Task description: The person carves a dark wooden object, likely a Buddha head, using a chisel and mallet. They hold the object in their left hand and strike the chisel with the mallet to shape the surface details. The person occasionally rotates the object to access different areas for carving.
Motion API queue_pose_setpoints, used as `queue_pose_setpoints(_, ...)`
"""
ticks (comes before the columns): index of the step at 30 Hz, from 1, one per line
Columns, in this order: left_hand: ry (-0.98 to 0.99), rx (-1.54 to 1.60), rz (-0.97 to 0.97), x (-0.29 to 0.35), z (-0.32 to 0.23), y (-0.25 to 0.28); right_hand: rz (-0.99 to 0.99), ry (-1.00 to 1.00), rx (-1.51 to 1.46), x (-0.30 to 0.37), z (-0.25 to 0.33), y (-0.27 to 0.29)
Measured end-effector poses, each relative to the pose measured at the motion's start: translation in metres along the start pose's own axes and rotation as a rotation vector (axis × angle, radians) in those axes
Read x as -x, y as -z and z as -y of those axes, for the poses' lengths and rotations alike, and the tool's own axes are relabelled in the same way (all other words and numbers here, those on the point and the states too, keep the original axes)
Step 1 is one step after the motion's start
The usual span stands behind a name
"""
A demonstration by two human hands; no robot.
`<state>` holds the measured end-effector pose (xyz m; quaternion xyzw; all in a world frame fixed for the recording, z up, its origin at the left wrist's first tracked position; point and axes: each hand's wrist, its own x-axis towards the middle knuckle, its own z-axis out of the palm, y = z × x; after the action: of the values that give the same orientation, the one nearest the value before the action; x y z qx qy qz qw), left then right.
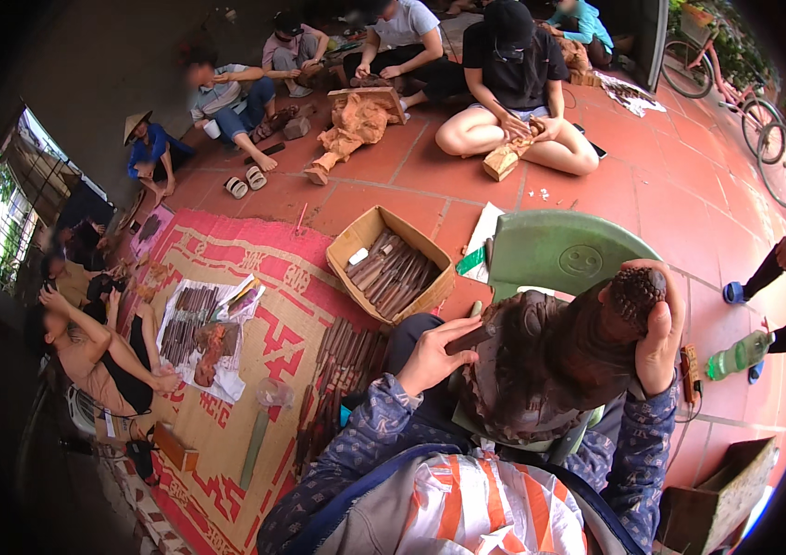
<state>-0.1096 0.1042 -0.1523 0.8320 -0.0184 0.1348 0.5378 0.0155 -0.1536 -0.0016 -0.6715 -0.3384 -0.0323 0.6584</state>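
Dark carved wooden figure (pixel 550 361) lies tilted on the person's lap, right hand (pixel 659 338) clasped round its knobbly head, left hand (pixel 434 356) pinching a small tool against it; a slip could gouge the carving.

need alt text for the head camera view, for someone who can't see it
A person holds a dark brown carved wooden figure on their lap, right hand gripping its knobbly head, left hand pressing a small tool to its side. Beyond lie a cardboard box of chisels and a green plastic stool.
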Motion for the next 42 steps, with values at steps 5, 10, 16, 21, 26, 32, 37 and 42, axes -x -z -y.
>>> queue_pose_setpoints(5, 0.058, 0.101, -0.013, -0.006, 0.011, 0.002, -0.027, 0.044, 0.093, -0.002, -0.007, -0.004)
queue_pose_setpoints(10, -0.01, -0.087, -0.12, -0.003, 0.003, -0.005, -0.055, 0.074, -0.068, 0.014, -0.02, 0.014)
queue_pose_setpoints(16, 0.269, 0.142, -0.212, 0.012, -0.02, 0.031, -0.279, -0.202, 0.01, 0.079, -0.055, 0.052)
queue_pose_setpoints(21, -0.028, 0.051, -0.232, -0.008, -0.062, 0.04, -0.268, -0.516, 0.544, 0.177, -0.097, 0.045)
queue_pose_setpoints(26, -0.485, -0.068, -0.08, -0.038, -0.137, 0.02, -0.153, -0.648, 0.789, 0.221, -0.106, 0.015)
queue_pose_setpoints(32, -1.054, -0.204, 0.472, -0.053, -0.212, -0.025, -0.066, -0.681, 0.808, 0.218, -0.109, 0.007)
queue_pose_setpoints(37, -1.338, -0.245, 0.464, -0.052, -0.234, -0.073, -0.099, -0.641, 0.731, 0.227, -0.123, 0.011)
queue_pose_setpoints(42, -1.366, -0.195, 0.516, -0.062, -0.244, -0.104, -0.165, -0.618, 0.702, 0.236, -0.122, 0.009)
